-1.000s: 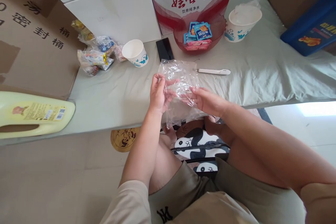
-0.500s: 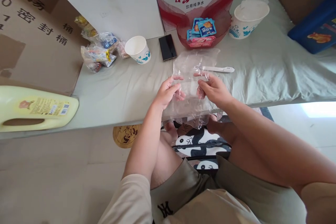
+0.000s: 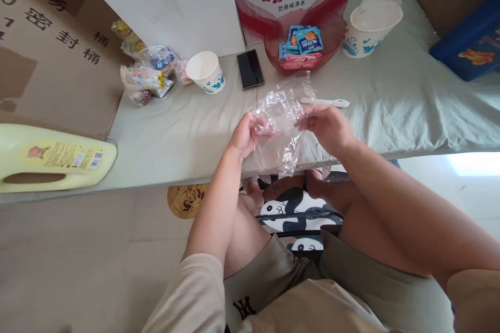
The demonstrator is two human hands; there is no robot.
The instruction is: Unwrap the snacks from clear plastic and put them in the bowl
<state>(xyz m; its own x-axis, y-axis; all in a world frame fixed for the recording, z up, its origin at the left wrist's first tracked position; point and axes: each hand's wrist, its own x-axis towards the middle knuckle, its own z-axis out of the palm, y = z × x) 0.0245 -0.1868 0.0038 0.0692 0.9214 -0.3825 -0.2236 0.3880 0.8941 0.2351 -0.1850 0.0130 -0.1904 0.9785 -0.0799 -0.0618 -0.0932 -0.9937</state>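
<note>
Over cloth (image 3: 179, 132), left hand (image 3: 246, 134), right hand (image 3: 329, 127) holding crinkled clear plastic (image 3: 283, 114).

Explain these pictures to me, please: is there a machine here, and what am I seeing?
No machine: these are a person's own two bare hands, all seen through one camera worn on the head, looking forward and down. The left hand and right hand hold crinkled clear plastic between them. Below is a cloth-covered surface. On it are a dark phone, a slim white tool, a white paper cup, a red bowl holding small packets, and, farther right, a second cup with filmy plastic in it.
</note>
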